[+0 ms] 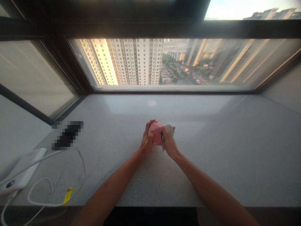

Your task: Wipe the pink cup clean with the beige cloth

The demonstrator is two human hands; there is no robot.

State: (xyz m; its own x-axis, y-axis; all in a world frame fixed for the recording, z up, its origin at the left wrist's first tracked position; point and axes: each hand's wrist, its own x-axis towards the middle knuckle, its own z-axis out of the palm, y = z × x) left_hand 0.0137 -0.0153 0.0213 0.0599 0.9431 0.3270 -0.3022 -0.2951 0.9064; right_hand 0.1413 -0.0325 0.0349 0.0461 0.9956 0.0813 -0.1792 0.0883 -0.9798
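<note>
So here's the setup: a pink boxy thing [155, 133] is being held up around the middle of a speckled stone surface [211, 157], right in front of a big window [164, 62]. It's a matte, slightly dusty-looking pink with squared-off corners, and I can't tell from this angle if it's a cup, a box or a case. There's a small dark bit near its right edge, but it's too small to make out. The left hand [147, 138] has its fingers [150, 124] closed around the left side and the top, so a good chunk of the pink is covered. The right hand [169, 144] is right up against the other side, its fingers pinching a crumpled grey cloth [169, 129] onto the thing, with a bit of the cloth hanging down and a bit bunched on top. I can't tell whether the pink thing is touching the stone. Off to the left, well apart from the hands, there's a pixelated dark rectangle [68, 135], a white flat gadget [20, 171], and a white cable [39, 197] looping around with a yellow tag [67, 195] on it. Tower blocks [124, 61] fill the view outside.
</note>
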